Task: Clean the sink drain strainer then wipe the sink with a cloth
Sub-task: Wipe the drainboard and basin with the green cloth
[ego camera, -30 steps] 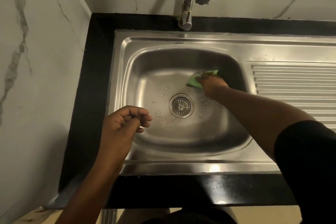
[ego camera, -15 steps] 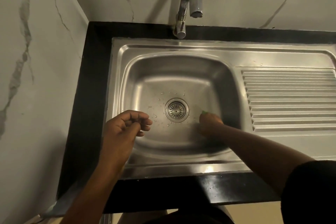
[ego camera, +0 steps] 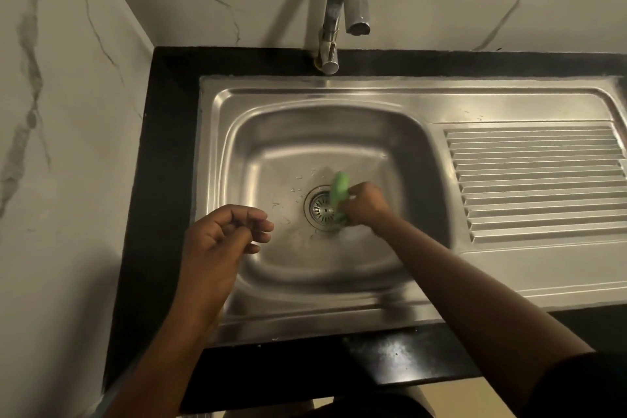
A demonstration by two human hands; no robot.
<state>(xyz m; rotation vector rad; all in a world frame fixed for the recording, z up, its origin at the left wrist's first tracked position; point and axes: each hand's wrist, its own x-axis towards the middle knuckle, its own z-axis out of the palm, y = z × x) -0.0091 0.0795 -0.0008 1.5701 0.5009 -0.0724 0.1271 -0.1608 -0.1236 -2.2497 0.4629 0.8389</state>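
Note:
A steel sink (ego camera: 271,132) sits in a black counter, with the round drain strainer (ego camera: 320,209) at the bottom of its basin. My right hand (ego camera: 364,205) is shut on a green cloth (ego camera: 339,193) and presses it against the right side of the strainer, covering part of it. My left hand (ego camera: 225,234) hovers over the basin's left rim with the fingers loosely curled and nothing in them. A few water drops lie left of the strainer.
A chrome tap (ego camera: 342,7) arches over the back of the basin. A ribbed draining board (ego camera: 536,180) lies to the right. Marble walls close in the left and back. The black counter (ego camera: 169,180) frames the sink.
My right hand has swept the green cloth from the basin's far right wall down along the floor and onto the strainer. The left hand has stayed in place.

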